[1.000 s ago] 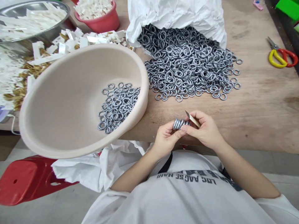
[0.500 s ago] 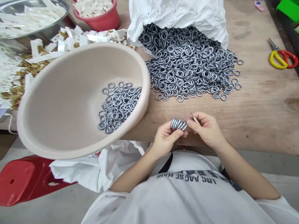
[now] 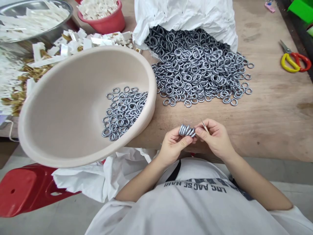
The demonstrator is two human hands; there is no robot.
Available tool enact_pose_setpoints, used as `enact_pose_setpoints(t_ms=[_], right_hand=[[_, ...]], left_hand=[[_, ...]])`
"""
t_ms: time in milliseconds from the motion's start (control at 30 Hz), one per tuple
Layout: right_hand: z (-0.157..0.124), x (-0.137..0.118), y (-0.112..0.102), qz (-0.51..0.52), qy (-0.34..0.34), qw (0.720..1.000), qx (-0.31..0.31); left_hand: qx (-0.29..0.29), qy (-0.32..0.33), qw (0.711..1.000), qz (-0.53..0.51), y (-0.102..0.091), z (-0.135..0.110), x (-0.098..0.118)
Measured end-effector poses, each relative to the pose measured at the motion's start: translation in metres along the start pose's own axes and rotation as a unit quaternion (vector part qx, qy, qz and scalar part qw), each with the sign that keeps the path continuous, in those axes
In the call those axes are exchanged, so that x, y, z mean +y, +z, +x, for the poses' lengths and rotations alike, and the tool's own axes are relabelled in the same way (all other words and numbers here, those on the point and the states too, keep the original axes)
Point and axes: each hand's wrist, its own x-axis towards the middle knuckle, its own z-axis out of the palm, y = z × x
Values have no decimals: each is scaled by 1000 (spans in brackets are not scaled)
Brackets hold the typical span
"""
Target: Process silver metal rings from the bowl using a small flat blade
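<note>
Near the table's front edge, my left hand (image 3: 172,145) is closed around a short row of grey metal rings (image 3: 187,130) lined up side by side. My right hand (image 3: 217,137) pinches a thin pointed tool (image 3: 204,126), its tip sticking up; its exact kind cannot be made out. The right fingertips touch the right end of the ring row. A large heap of the same rings (image 3: 195,71) lies beyond my hands, spilling from a white sack (image 3: 186,16). To the left, a beige basin (image 3: 61,98) holds a smaller pile of rings (image 3: 124,112).
Scissors (image 3: 292,60) with red and yellow handles lie at the right. Behind the basin are white and brown pieces (image 3: 63,49), a steel bowl (image 3: 69,20) and a red tub (image 3: 102,24). A red stool (image 3: 26,189) stands at lower left.
The thin tool in my right hand has tilted slightly, and the right fingers have shifted a little at the end of the ring row. My left hand stays put.
</note>
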Motion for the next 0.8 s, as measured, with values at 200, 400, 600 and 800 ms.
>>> enact_pose_setpoints(t_ms=[200, 400, 600, 800], right_hand=[[-5, -3, -11, -232, -121, 964, 46], [-19, -9, -6, -420, -179, 890, 1], [-20, -7, -3, -432, -180, 884, -12], [-4, 0, -13, -393, -105, 913, 2]], left_hand=[[11, 26, 1000, -8, -3, 0, -1], [33, 39, 999, 3, -5, 1, -3], [43, 45, 998, 18, -8, 2, -6], [-36, 46, 998, 37, -7, -11, 8]])
